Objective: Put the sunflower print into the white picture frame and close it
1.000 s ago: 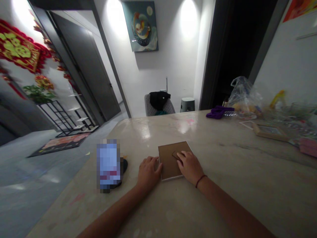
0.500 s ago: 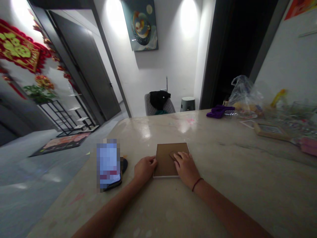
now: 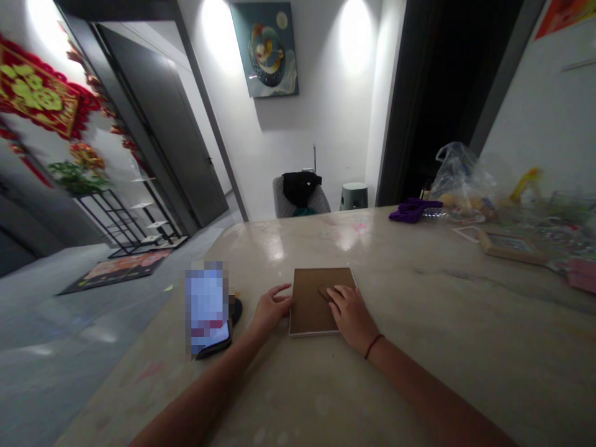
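A picture frame with a thin white rim lies on the table, its brown backing board facing up. A small angled outline, like a stand flap, shows near the middle of the board. Over the right part of the board rests my right hand, fingers loosely spread and fingertips by the flap; it covers much of the right edge. My left hand is at the frame's left edge with thumb and forefinger apart. Its fingertips are close to the rim, and whether they touch it I cannot tell.
A lit phone stands propped on a dark holder at left. Toward the right are a purple cloth, a clear plastic bag, a wooden frame and a pink item. A chair stands beyond the table.
My left thumb and forefinger have parted, and the hand has shifted slightly left at the frame's edge. My right hand stays in place on the backing board.
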The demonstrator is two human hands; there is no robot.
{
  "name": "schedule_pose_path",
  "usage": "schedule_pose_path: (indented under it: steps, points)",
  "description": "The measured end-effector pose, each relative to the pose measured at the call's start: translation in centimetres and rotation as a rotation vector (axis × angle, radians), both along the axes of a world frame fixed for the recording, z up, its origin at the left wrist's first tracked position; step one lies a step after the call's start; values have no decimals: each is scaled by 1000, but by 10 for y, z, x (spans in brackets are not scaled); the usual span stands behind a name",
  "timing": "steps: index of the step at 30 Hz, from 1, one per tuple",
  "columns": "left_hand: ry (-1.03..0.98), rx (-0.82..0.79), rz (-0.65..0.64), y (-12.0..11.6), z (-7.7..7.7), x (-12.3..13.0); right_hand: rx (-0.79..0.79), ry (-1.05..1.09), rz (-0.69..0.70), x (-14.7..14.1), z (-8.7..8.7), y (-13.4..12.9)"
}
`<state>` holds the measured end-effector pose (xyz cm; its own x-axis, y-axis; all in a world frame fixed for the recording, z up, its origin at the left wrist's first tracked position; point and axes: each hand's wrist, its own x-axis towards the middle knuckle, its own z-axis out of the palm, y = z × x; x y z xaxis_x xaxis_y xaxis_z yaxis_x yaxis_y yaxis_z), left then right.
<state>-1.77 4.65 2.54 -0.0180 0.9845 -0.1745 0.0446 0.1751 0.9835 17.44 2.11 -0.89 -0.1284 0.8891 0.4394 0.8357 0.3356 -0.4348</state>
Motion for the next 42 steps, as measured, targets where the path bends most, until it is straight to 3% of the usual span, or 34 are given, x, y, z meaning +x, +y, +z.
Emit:
schedule_pose_path:
  steps: [14, 21, 27, 38, 42]
  points:
    - [-120, -163, -107, 10, -1, -12, -44, 73, 109, 9, 7, 4]
    - [-186, -222, -231, 13, -1, -24, -28, 110, 116, 12, 4, 8]
    - [-79, -143, -181, 8, 1, -15, 7, 68, 100, 15, -2, 12]
    - [-119, -30, -464, 2, 5, -17, -16, 23, 71, 17, 2, 13]
    - [-125, -101, -382, 1, 9, -15, -4, -3, 55, 16, 4, 9]
